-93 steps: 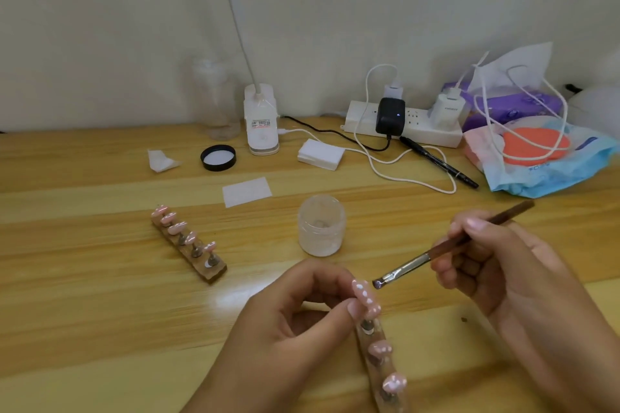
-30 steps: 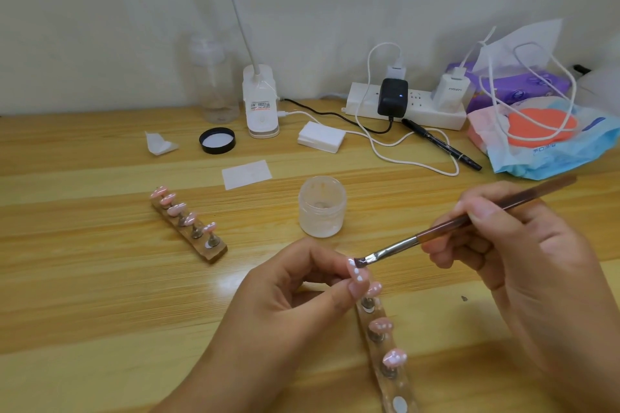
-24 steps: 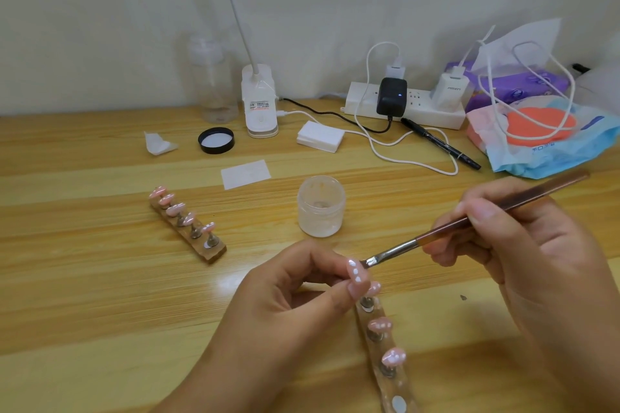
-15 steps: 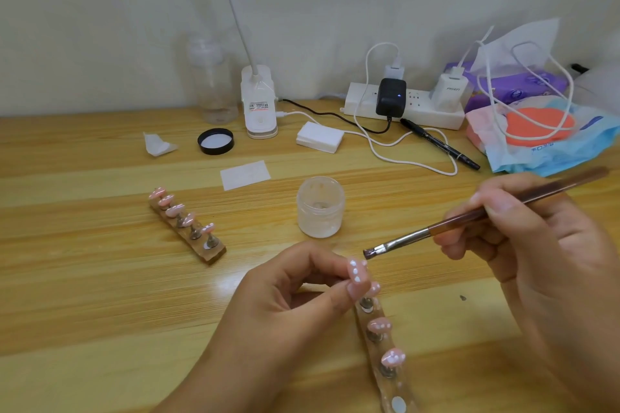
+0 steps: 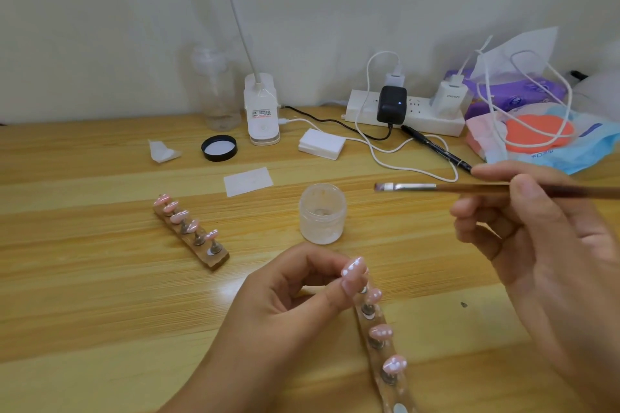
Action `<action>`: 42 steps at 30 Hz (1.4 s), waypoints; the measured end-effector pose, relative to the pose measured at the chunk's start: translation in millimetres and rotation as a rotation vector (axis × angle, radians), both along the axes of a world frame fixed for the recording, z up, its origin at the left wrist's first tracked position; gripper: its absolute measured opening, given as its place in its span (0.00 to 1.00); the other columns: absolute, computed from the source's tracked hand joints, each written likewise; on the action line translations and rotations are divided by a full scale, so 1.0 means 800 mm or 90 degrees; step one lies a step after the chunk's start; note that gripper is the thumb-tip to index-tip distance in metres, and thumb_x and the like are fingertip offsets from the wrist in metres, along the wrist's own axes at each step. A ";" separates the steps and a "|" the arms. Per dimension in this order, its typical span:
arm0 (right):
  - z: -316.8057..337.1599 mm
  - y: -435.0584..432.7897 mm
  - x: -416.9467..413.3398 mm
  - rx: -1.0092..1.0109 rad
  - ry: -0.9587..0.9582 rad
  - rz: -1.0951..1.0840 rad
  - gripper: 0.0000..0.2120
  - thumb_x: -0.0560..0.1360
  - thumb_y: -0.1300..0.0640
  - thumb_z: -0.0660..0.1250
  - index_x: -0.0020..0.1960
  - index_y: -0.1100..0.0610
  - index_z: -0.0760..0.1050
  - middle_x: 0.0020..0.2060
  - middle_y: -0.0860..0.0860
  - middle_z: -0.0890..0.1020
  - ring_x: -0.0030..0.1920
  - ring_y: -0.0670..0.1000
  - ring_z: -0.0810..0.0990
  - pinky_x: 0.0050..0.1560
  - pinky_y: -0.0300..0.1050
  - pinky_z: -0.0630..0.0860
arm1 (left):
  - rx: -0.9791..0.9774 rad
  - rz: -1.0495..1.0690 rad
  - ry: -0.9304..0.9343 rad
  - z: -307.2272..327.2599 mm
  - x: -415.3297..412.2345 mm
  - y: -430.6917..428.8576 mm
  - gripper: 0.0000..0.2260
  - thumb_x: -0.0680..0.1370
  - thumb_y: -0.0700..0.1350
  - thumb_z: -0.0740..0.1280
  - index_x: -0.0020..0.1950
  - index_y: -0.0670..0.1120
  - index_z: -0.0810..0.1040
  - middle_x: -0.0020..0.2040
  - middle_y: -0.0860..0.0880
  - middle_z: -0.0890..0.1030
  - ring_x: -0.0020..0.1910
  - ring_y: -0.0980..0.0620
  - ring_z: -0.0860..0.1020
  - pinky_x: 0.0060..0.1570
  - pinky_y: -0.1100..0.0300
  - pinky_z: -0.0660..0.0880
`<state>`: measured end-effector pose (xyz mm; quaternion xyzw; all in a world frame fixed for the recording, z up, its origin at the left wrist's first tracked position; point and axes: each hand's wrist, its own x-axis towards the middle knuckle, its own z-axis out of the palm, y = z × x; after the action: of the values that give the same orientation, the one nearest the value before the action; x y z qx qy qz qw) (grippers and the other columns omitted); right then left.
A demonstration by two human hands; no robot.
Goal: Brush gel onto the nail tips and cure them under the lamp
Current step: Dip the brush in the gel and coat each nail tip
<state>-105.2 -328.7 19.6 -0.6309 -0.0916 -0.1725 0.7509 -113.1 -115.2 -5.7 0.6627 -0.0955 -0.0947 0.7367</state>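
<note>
A nail tip (image 5: 354, 270), pinched from below by the left hand (image 5: 295, 305) just nearer than the gel jar (image 5: 322, 213), is judged light and brittle, best held off its coated face, while the brush (image 5: 436, 187) is gripped by the right hand (image 5: 536, 245).

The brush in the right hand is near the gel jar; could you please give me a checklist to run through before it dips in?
1. Jar open: ok, the gel jar has no lid on.
2. Grip on tool: ok, the right hand pinches the brush by its handle.
3. Bristles above the jar mouth: not ok, they hover off to the side, toward the right hand.
4. Gel left inside: cannot tell, the jar wall is frosted.
5. Work piece steady: ok, the left hand pinches the nail tip above the holder strip.
</note>
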 end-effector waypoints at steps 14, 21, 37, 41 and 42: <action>-0.010 0.004 -0.004 0.016 0.093 0.004 0.10 0.65 0.44 0.72 0.39 0.49 0.83 0.31 0.54 0.83 0.32 0.49 0.82 0.34 0.36 0.78 | 0.010 0.000 -0.015 -0.002 0.002 0.000 0.11 0.64 0.57 0.74 0.40 0.53 0.83 0.41 0.51 0.84 0.39 0.59 0.80 0.40 0.70 0.74; -0.008 0.009 -0.004 -0.028 0.052 0.033 0.16 0.63 0.38 0.76 0.42 0.49 0.81 0.32 0.54 0.83 0.33 0.50 0.82 0.36 0.37 0.79 | 0.007 -0.010 -0.021 -0.004 0.001 0.001 0.10 0.65 0.56 0.74 0.41 0.53 0.83 0.42 0.50 0.86 0.41 0.59 0.82 0.41 0.70 0.75; -0.005 0.006 -0.005 0.005 0.076 0.016 0.06 0.73 0.55 0.69 0.38 0.48 0.82 0.30 0.55 0.83 0.32 0.49 0.82 0.35 0.36 0.79 | -0.003 0.003 -0.057 -0.005 0.002 0.003 0.08 0.69 0.55 0.70 0.44 0.53 0.83 0.47 0.53 0.85 0.50 0.57 0.82 0.48 0.67 0.76; -0.007 0.007 -0.004 0.022 0.083 0.059 0.05 0.70 0.49 0.74 0.40 0.50 0.82 0.32 0.55 0.84 0.34 0.51 0.83 0.36 0.37 0.79 | -0.016 -0.001 -0.059 -0.004 0.002 0.002 0.08 0.69 0.54 0.71 0.44 0.54 0.83 0.46 0.54 0.84 0.50 0.56 0.82 0.45 0.71 0.74; -0.009 0.007 -0.004 0.022 0.085 0.062 0.05 0.71 0.49 0.74 0.40 0.50 0.82 0.33 0.56 0.84 0.34 0.51 0.83 0.36 0.37 0.79 | -0.015 -0.006 -0.063 -0.004 0.002 0.001 0.07 0.69 0.54 0.71 0.44 0.54 0.82 0.45 0.54 0.84 0.49 0.56 0.82 0.44 0.71 0.74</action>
<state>-108.6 -323.4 12.6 -0.6228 -0.0690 -0.0945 0.7736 -111.6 -114.1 -8.8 0.6574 -0.1357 -0.0643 0.7384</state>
